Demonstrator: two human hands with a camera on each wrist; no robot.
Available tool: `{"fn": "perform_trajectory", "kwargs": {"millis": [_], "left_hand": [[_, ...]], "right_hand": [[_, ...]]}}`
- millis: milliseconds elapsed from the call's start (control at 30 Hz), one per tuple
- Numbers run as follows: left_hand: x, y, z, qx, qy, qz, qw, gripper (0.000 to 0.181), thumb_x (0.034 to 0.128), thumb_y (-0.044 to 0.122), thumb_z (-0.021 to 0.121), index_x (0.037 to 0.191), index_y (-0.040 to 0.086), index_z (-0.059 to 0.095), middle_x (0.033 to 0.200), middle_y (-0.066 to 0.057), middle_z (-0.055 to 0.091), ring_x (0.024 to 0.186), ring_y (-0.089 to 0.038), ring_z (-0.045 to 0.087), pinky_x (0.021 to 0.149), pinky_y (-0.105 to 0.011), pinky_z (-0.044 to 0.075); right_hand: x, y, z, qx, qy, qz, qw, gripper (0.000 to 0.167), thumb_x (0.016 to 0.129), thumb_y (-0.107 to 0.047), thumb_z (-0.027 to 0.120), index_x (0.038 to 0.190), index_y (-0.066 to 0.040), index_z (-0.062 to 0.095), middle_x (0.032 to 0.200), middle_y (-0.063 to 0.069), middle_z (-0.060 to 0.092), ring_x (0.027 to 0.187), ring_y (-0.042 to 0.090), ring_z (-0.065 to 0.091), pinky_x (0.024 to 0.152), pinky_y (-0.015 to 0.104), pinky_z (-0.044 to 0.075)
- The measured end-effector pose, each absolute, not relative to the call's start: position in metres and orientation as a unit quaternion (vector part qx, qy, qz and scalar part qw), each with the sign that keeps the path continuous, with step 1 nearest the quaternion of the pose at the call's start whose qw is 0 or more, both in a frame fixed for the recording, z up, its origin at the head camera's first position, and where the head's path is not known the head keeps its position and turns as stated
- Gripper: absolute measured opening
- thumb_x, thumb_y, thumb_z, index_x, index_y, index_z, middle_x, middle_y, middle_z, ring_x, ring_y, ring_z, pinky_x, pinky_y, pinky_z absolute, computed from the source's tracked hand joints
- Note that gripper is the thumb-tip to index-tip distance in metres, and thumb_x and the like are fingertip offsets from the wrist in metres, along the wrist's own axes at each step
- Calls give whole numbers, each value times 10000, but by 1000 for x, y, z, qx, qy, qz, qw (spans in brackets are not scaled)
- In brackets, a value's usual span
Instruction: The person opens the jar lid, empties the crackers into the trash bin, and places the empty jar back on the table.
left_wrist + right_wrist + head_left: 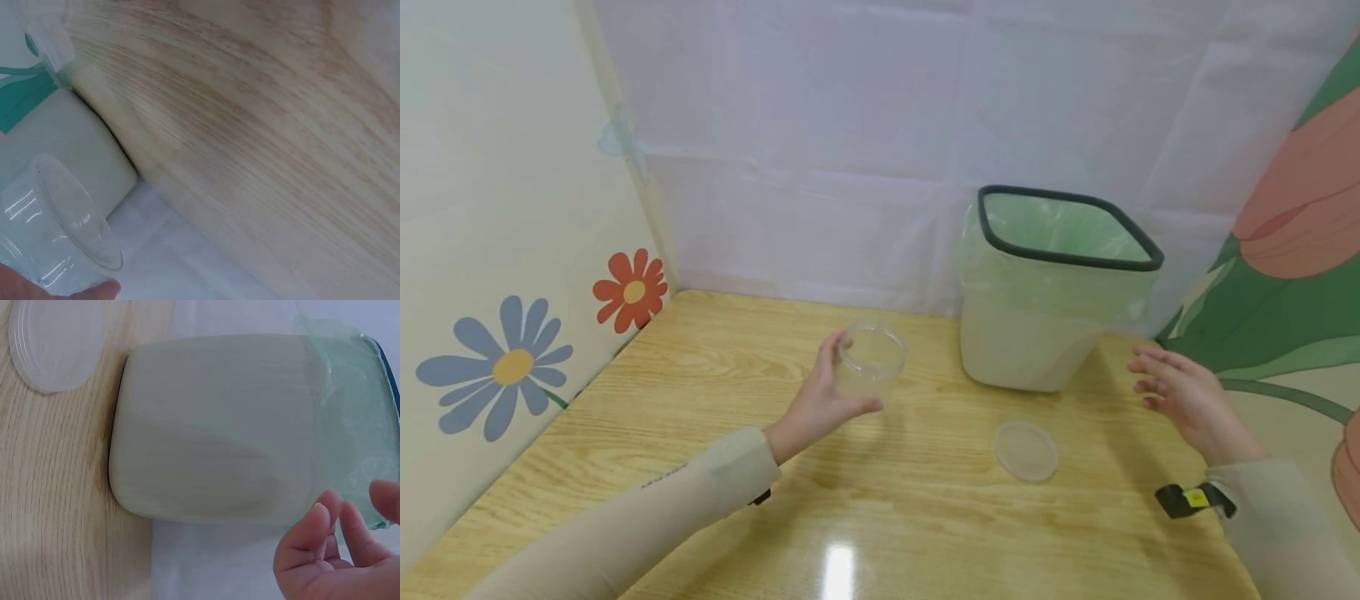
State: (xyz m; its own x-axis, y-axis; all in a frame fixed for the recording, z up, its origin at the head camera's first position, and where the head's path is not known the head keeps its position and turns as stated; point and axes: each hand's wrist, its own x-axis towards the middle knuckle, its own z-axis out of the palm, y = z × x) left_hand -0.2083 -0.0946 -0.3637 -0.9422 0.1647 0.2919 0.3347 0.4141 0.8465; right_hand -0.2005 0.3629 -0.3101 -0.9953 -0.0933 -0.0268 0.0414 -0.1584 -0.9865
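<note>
My left hand (823,402) holds a clear plastic tub (874,367) between thumb and fingers over the wooden table. In the left wrist view the tub (65,231) shows at lower left, a thumb tip and finger at its edge; no contents are visible in it. A round translucent lid (1026,451) lies flat on the table, between the two hands. My right hand (1183,396) hangs in the air to the right of the bin, fingers loosely bent, with nothing in them. The right wrist view has this hand (331,556) at lower right.
A pale waste bin (1022,333) with a green liner bag (1060,225) and dark rim stands at the back right of the table (730,350). White sheeting (820,150) hangs behind it. Walls with painted flowers (512,367) border both sides.
</note>
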Motion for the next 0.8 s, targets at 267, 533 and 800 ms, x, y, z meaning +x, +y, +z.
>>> {"fn": "perform_trajectory", "kwargs": {"millis": [267,533,800], "left_hand": [[-207,-92,-369,-141,-824,-543,77,1084,671,99,895,1484,26,182,1471,-224,359,1320,-426,367,1043,-576,346],[-204,-87,-374,-124,-804,-580,49,1040,685,48,876,1460,3,185,1441,-190,357,1298,-397,380,1012,-544,390],[-204,-87,-381,-102,-796,-596,26,1034,696,47,865,1459,11,168,1464,-209,344,1320,-415,353,1020,-547,386]], "right_hand": [[-197,362,-312,-19,646,-761,48,272,1024,-130,490,951,-257,720,882,-69,668,717,110,608,602,251,494],[-196,360,-319,-38,663,-746,51,268,1026,-132,488,981,-271,712,898,-76,658,726,96,604,611,240,494],[-194,357,-322,-32,678,-733,52,228,1016,-161,520,993,-291,706,915,-79,657,743,91,599,616,244,495]]}}
